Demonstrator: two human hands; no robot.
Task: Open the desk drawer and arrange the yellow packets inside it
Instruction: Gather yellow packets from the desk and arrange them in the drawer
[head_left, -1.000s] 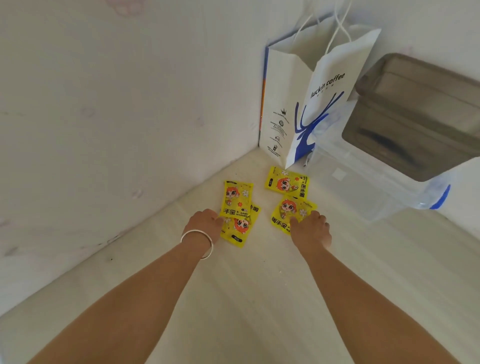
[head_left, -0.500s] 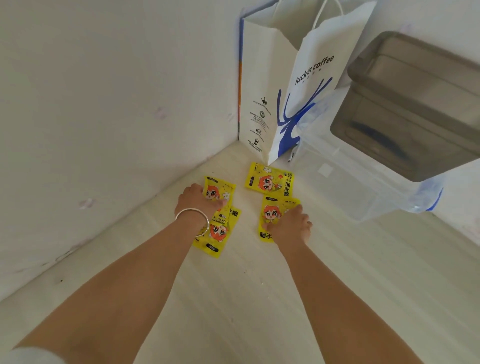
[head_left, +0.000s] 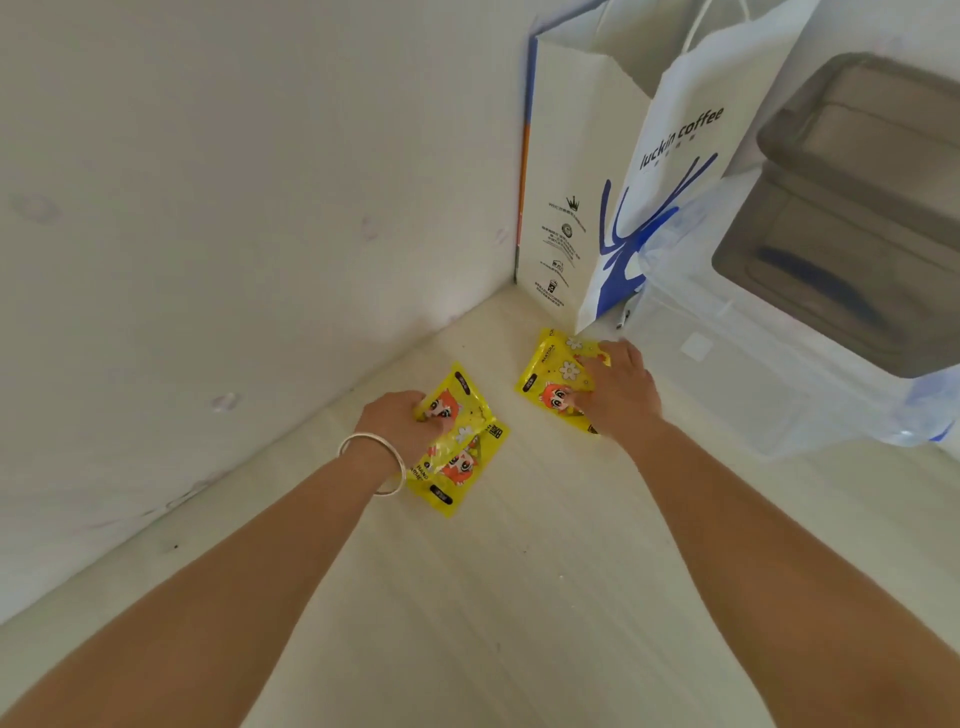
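Note:
Several yellow packets with a cartoon face lie on the pale drawer floor (head_left: 519, 571) near its back corner. Two overlapping packets (head_left: 462, 462) lie on the left. My left hand (head_left: 405, 423), with a silver bangle on the wrist, grips the upper one at its far edge, thumb on top and fingers curled under. The other yellow packets (head_left: 553, 371) lie overlapped to the right, in front of the paper bag. My right hand (head_left: 621, 395) rests on them with fingers spread and fairly straight, covering their right half.
A white and blue paper coffee bag (head_left: 597, 208) stands in the back corner. A clear plastic box (head_left: 779, 374) with a grey lid (head_left: 857, 223) fills the right side. White walls (head_left: 234, 234) close in on the left and at the back.
My left hand has closed on the upper left packet and lifted its edge. My right hand has moved forward onto the far right packets, which now overlap.

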